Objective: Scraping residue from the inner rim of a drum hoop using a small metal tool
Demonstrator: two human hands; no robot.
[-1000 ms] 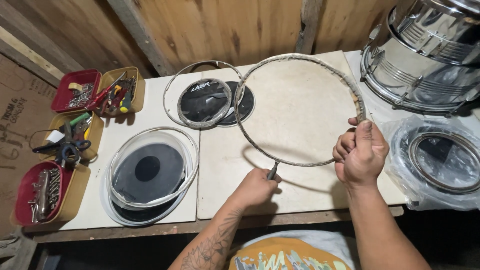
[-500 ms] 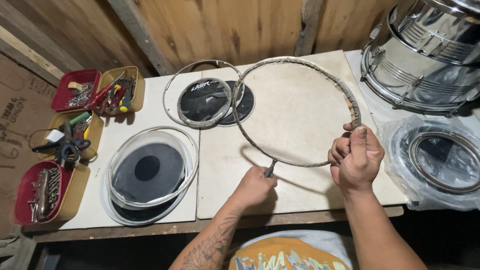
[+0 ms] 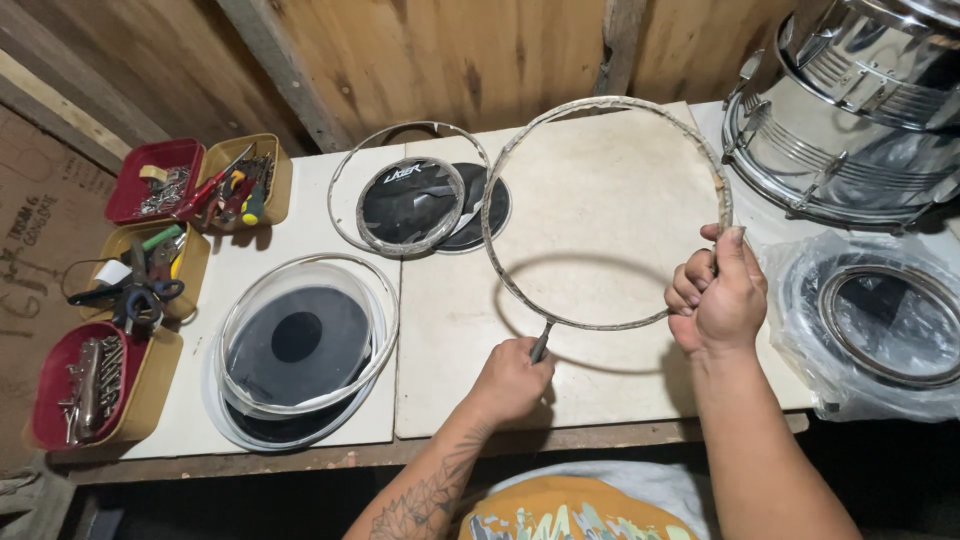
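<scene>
While both hands' fingers grip the metal hoop (image 3: 600, 215), a red tray (image 3: 60, 400) holds metal bolts (image 3: 90, 385).

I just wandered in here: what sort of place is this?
Probably a small drum repair workshop: a chrome drum shell, loose drumheads on a wooden bench, and trays of tools. The right hand holds a metal hoop.
</scene>
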